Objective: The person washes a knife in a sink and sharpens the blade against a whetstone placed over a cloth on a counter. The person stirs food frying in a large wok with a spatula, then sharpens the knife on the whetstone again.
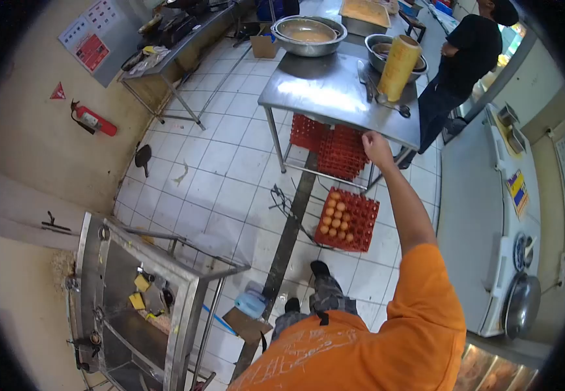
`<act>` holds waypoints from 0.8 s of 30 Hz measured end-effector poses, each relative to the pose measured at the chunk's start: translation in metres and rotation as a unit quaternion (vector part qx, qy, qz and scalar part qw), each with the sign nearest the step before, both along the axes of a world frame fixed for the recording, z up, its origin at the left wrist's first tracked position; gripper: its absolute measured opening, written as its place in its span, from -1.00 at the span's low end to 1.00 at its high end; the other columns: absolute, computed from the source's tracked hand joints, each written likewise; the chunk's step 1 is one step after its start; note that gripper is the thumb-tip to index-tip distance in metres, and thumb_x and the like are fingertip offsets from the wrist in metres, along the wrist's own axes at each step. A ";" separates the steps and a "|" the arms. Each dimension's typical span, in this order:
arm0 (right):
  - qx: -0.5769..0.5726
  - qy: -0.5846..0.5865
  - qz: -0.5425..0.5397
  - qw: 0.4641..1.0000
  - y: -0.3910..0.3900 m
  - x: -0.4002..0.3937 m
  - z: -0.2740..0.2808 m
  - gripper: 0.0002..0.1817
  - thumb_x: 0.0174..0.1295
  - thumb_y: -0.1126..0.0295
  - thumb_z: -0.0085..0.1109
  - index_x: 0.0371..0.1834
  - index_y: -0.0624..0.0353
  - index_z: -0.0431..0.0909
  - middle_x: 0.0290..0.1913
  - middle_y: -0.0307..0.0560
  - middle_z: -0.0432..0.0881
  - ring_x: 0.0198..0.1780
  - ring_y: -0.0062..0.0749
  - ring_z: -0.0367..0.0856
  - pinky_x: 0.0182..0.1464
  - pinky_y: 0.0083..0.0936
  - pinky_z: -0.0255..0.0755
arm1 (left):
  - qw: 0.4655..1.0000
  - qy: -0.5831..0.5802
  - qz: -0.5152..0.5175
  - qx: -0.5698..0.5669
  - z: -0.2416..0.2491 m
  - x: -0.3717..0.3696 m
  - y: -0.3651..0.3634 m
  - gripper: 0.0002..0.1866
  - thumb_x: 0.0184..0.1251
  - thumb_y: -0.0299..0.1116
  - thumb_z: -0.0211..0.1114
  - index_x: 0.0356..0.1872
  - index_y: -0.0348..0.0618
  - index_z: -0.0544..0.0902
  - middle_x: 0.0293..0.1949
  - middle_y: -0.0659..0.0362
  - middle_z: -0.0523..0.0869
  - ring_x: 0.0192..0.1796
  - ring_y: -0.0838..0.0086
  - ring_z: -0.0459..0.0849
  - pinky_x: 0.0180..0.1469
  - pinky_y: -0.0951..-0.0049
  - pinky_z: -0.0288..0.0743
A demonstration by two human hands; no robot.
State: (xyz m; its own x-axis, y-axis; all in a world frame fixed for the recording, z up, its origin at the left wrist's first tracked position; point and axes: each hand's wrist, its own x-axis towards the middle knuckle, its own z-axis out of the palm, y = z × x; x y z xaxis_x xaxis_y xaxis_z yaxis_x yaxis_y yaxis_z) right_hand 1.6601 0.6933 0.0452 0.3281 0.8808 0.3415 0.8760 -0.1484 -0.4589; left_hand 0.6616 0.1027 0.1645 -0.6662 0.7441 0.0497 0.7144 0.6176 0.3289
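Observation:
My right hand (378,150) reaches forward to the front edge of a steel table (321,85). Its fingers are curled in, and whatever they hold, if anything, is hidden. Just beyond and below it, stacked red egg trays (341,153) sit on the table's lower level. On the floor between the table and my feet lies another red egg tray (366,218), its left part filled with several brown eggs (336,218). Out of sight is my left hand.
A steel sink (139,326) stands at left, with a blue-tinted plastic jug (251,304) beside it. The table bears a metal bowl (308,36) and a yellow roll (399,68). A person in black (468,58) stands behind it. A white freezer (468,215) lines the right.

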 end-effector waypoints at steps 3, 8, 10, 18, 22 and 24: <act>-0.035 -0.056 -0.025 0.997 0.094 0.021 0.021 -0.55 0.44 0.16 0.20 0.19 0.30 0.59 0.14 0.29 0.67 0.20 0.18 0.65 0.24 -0.06 0.55 | 0.991 -0.112 0.064 -0.023 -0.014 0.111 0.063 -0.59 0.71 -0.19 0.13 0.21 -0.38 0.63 0.05 -0.13 0.75 -0.01 0.01 0.74 0.16 0.26 0.64; -0.037 -0.177 -0.089 0.979 0.198 0.073 0.017 -0.51 0.38 0.21 0.24 0.24 0.32 0.52 0.19 0.26 0.61 0.18 0.16 0.62 0.21 0.01 0.56 | 0.957 -0.258 0.108 -0.080 -0.052 0.242 0.146 -0.59 0.70 -0.16 0.12 0.17 -0.35 0.63 0.00 -0.09 0.75 -0.05 0.07 0.74 0.10 0.27 0.63; -0.007 -0.230 -0.100 0.968 0.213 0.086 0.011 -0.60 0.33 0.25 0.25 0.11 0.31 0.61 0.01 0.22 0.69 0.03 0.12 0.66 0.10 -0.03 0.60 | 0.944 -0.290 0.120 -0.097 -0.062 0.269 0.161 -0.60 0.70 -0.14 0.12 0.16 -0.33 0.63 -0.02 -0.07 0.75 -0.07 0.09 0.73 0.08 0.27 0.63; -0.070 -0.203 -0.135 0.967 0.260 0.114 -0.019 -0.80 0.27 0.37 0.21 -0.32 0.27 0.75 -0.21 0.29 0.79 -0.05 0.22 0.76 0.06 0.06 0.62 | 0.911 -0.353 0.173 -0.126 -0.087 0.315 0.155 -0.60 0.68 -0.09 0.11 0.10 -0.28 0.63 -0.09 0.00 0.74 -0.14 0.18 0.72 -0.02 0.28 0.63; -0.166 -0.089 -0.145 0.971 0.293 0.123 -0.031 -0.66 0.12 0.23 0.41 -0.16 0.27 0.80 -0.07 0.31 0.80 0.06 0.19 0.79 0.14 -0.01 0.64 | 0.898 -0.378 0.196 -0.114 -0.096 0.328 0.135 -0.60 0.68 -0.07 0.11 0.06 -0.25 0.63 -0.13 0.04 0.74 -0.18 0.23 0.72 -0.06 0.29 0.63; -0.209 -0.027 -0.158 0.965 0.298 0.121 -0.036 -0.40 -0.04 0.09 0.55 0.03 0.28 0.78 0.05 0.31 0.79 0.13 0.14 0.78 0.20 -0.12 0.64 | 0.893 -0.390 0.204 -0.100 -0.096 0.332 0.120 -0.60 0.68 -0.05 0.11 0.05 -0.24 0.63 -0.15 0.05 0.74 -0.20 0.25 0.72 -0.09 0.29 0.63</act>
State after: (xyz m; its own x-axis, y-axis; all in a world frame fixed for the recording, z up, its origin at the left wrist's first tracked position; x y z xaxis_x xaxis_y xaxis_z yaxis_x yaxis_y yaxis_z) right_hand 1.7811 0.9913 0.0091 0.5947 0.8040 0.0018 0.7777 -0.5746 -0.2551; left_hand 0.9937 0.2232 0.0681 -0.6578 0.3748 -0.6534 0.0193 0.8755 0.4828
